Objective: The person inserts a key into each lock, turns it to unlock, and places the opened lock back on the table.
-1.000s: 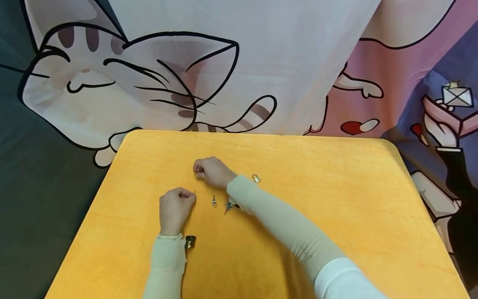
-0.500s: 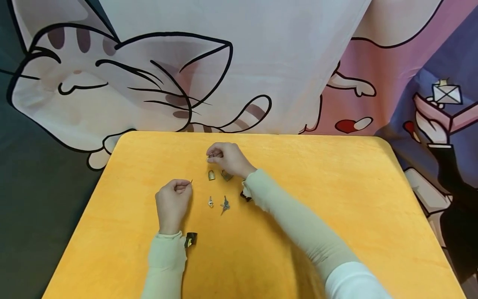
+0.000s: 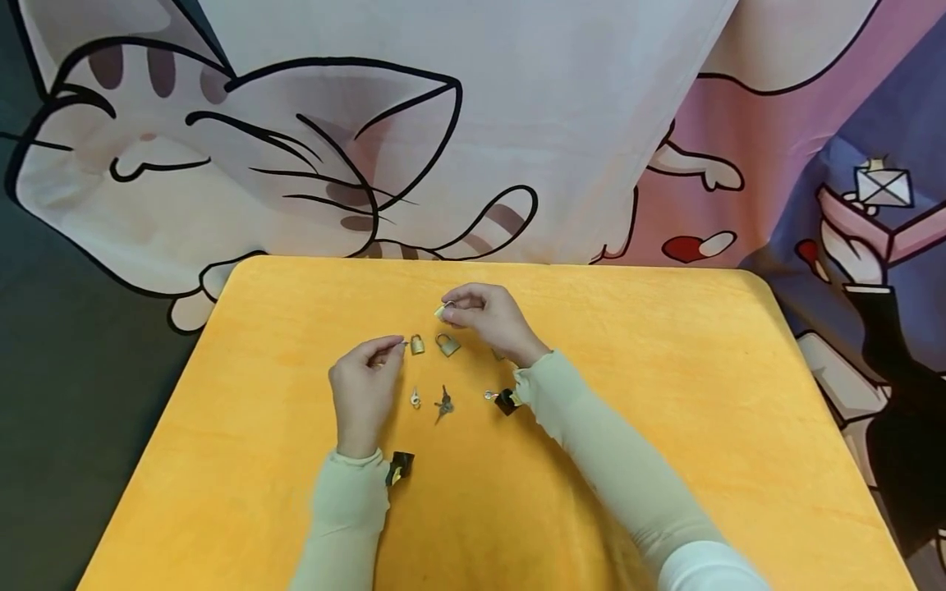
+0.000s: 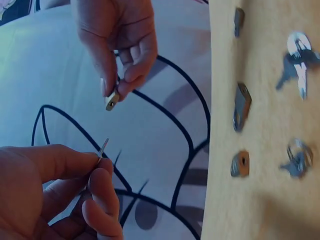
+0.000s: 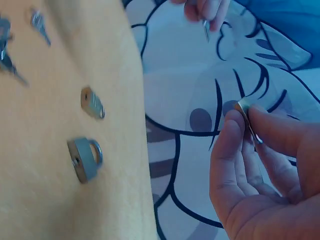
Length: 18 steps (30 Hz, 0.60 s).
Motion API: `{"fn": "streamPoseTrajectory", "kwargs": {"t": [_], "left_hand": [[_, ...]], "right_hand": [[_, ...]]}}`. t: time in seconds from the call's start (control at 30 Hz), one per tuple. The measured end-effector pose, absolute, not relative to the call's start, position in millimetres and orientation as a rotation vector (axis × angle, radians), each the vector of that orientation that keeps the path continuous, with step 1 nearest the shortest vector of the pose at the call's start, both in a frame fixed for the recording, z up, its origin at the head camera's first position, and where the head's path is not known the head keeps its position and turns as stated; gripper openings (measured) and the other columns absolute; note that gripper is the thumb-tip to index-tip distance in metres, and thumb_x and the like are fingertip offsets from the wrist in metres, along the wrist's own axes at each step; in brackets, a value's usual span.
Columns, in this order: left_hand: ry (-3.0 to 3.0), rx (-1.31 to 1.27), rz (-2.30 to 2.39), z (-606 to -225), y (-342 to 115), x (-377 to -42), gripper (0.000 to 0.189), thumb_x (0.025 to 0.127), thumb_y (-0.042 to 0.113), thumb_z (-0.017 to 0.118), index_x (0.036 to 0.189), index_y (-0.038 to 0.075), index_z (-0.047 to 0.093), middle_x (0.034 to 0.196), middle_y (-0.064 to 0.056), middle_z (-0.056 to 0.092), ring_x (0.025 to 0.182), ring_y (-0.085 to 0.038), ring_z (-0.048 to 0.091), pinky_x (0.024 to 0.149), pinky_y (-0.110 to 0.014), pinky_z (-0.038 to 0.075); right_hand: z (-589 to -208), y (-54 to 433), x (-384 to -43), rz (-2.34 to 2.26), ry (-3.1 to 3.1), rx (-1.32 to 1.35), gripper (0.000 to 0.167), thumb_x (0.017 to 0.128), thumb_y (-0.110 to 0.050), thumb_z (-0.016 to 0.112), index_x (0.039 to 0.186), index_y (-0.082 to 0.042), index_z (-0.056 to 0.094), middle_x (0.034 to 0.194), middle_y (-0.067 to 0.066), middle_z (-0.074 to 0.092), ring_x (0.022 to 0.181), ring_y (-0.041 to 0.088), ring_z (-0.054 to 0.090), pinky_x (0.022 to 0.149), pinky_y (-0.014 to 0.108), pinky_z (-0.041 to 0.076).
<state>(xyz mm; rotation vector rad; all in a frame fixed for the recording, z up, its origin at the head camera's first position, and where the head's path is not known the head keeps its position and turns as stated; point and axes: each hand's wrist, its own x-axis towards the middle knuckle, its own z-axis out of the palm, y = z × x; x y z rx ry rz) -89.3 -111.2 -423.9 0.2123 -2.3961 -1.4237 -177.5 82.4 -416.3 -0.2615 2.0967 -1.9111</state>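
Observation:
My left hand (image 3: 367,394) pinches a small metal key (image 4: 103,148) between thumb and index finger, its thin blade pointing up out of the fingertips. Across from it, my right hand (image 3: 488,316) holds a small brass padlock (image 4: 112,101) by the shackle end, keyhole face toward the key. A gap separates key and padlock in the left wrist view. Both hands are above the table. Under them lie a small brass padlock (image 3: 417,344) and a larger padlock (image 3: 447,344); another padlock (image 3: 498,355) is partly hidden by the right wrist.
Nearer the person on the yellow table (image 3: 665,369) lie a small ring of keys (image 3: 415,398) and a larger key bunch (image 3: 444,405). More keys (image 3: 489,396) show beside the right wrist's camera (image 3: 507,401). A cartoon-print cloth (image 3: 576,123) hangs behind the far edge.
My right hand has moved right and a little away with its padlock, uncovering two padlocks on the table. My left hand, with the key, has shifted right and farther from the person.

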Motion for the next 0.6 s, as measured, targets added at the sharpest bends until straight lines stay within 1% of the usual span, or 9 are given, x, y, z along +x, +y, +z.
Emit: {"fn": "streamPoseTrajectory", "kwargs": {"t": [0.07, 0.27, 0.33, 0.47, 0.6], "left_hand": [[-2.383, 0.191, -1.440, -422.2, -105.9, -90.8, 0.011, 0.091, 0.009, 0.074, 0.099, 0.005, 0.080, 0.084, -0.007, 0.075, 0.069, -0.017, 0.065, 0.056, -0.014, 0.044], [-2.350, 0.161, -1.512, -418.7, -93.5, -92.7, 0.011, 0.093, 0.009, 0.073, 0.100, 0.005, 0.080, 0.085, -0.006, 0.075, 0.068, -0.015, 0.064, 0.057, -0.016, 0.047], [-2.342, 0.157, -1.537, -418.3, -90.1, -93.2, 0.012, 0.093, 0.010, 0.073, 0.100, 0.004, 0.080, 0.085, -0.006, 0.075, 0.068, -0.015, 0.065, 0.058, -0.017, 0.048], [-2.326, 0.142, -1.570, -416.8, -83.9, -94.0, 0.013, 0.092, 0.011, 0.074, 0.100, 0.003, 0.080, 0.085, -0.006, 0.075, 0.068, -0.015, 0.067, 0.059, -0.017, 0.050], [-2.322, 0.119, -1.580, -416.6, -76.7, -94.2, 0.011, 0.091, 0.010, 0.076, 0.098, 0.002, 0.080, 0.084, -0.006, 0.075, 0.067, -0.014, 0.068, 0.059, -0.018, 0.051]], "right_hand": [[-417.6, 86.3, -174.5, -1.969, 2.031, -0.226, 0.025, 0.093, -0.009, 0.072, 0.115, 0.002, 0.069, 0.100, 0.013, 0.071, 0.104, 0.042, 0.067, 0.094, 0.054, 0.051], [-418.5, 97.4, -165.7, -2.064, 1.927, -0.174, 0.025, 0.094, -0.005, 0.071, 0.118, 0.002, 0.068, 0.105, 0.016, 0.072, 0.107, 0.044, 0.066, 0.096, 0.055, 0.049], [-419.3, 101.0, -162.8, -2.073, 1.920, -0.150, 0.027, 0.094, -0.006, 0.070, 0.119, 0.003, 0.067, 0.105, 0.016, 0.072, 0.103, 0.038, 0.069, 0.096, 0.053, 0.049], [-420.6, 106.7, -157.8, -2.081, 1.918, -0.106, 0.028, 0.095, -0.006, 0.069, 0.121, 0.004, 0.066, 0.105, 0.015, 0.073, 0.094, 0.023, 0.072, 0.096, 0.051, 0.050], [-421.8, 110.7, -153.6, -2.135, 1.850, -0.052, 0.031, 0.096, -0.004, 0.067, 0.126, 0.005, 0.064, 0.105, 0.012, 0.074, 0.093, 0.019, 0.072, 0.094, 0.045, 0.053]]}}
